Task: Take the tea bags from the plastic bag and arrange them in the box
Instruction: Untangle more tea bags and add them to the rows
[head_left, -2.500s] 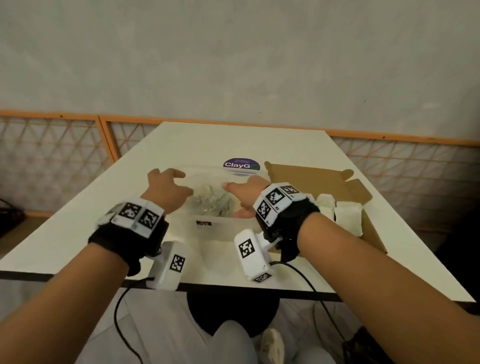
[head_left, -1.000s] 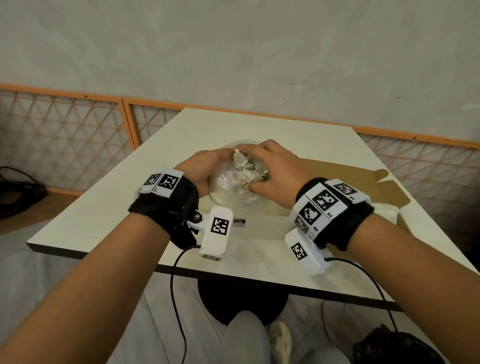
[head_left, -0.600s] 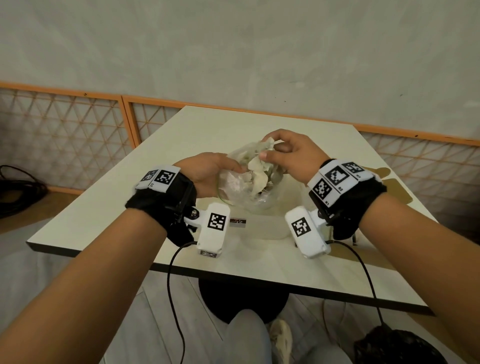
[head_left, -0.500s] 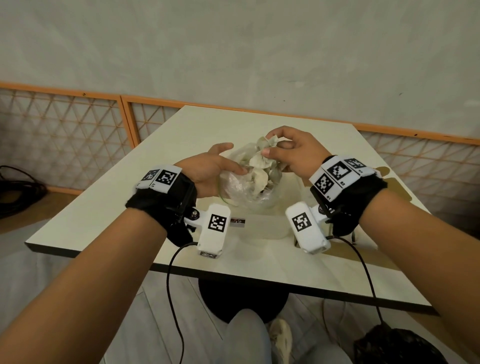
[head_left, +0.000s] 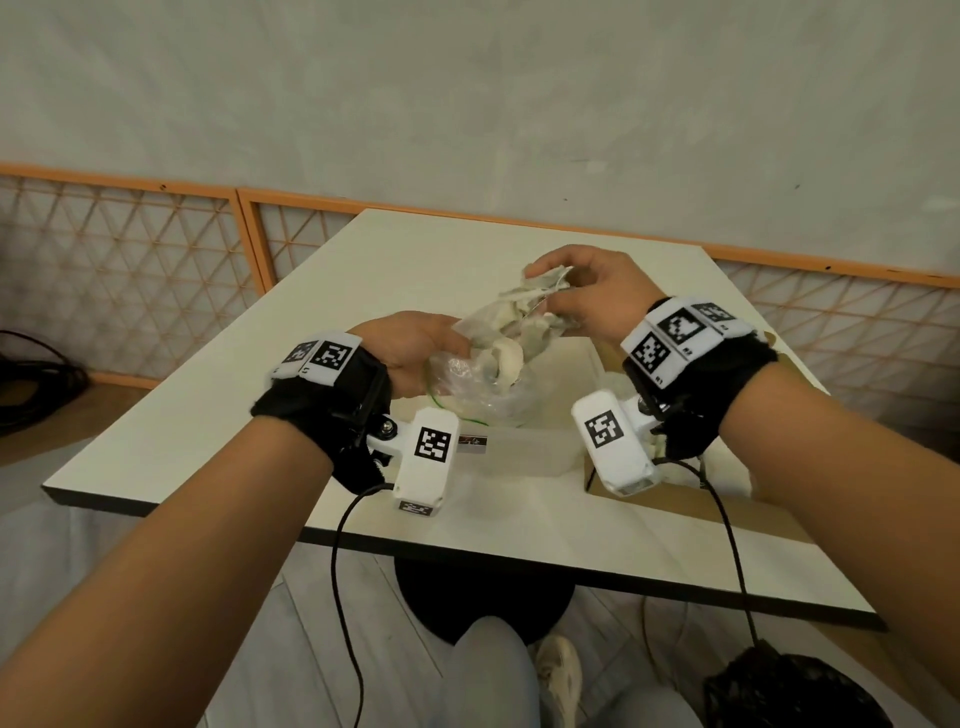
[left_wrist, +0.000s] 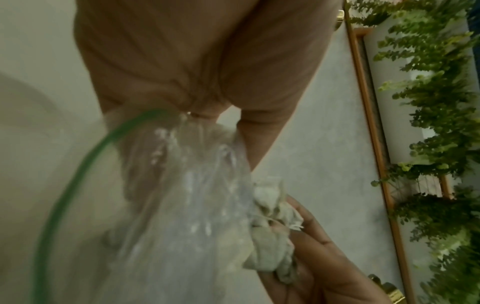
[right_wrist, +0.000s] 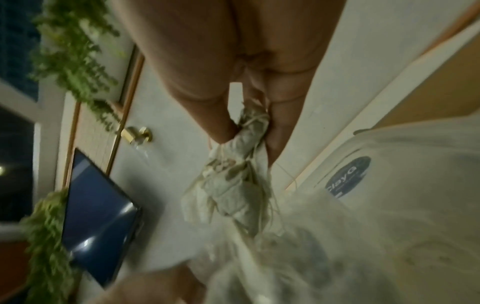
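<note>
Tea bags (head_left: 524, 332) are hanging in a pale, tangled clump between the two hands, above the table (head_left: 363, 280). The right hand (head_left: 597, 296) is pinching the top of the clump between thumb and fingertips, with the rest of the bags trailing down and toward the left from that pinch, their strings dangling, as the right wrist view shows (right_wrist: 233, 185). The lower end of the clump is still sitting in the mouth of the plastic bag (head_left: 478, 384), which is clear with a thin green line along its edge. The left hand (head_left: 410, 353) is gripping the bag's gathered plastic on the side away from the right hand, fingers curled round it; in the left wrist view the plastic (left_wrist: 182, 205) is fanning out from that grip toward the tea bags (left_wrist: 270, 236). Both hands are being held off the table. The box (head_left: 737, 504), brown cardboard, is lying on the table below the right wrist, mostly hidden by it.
</note>
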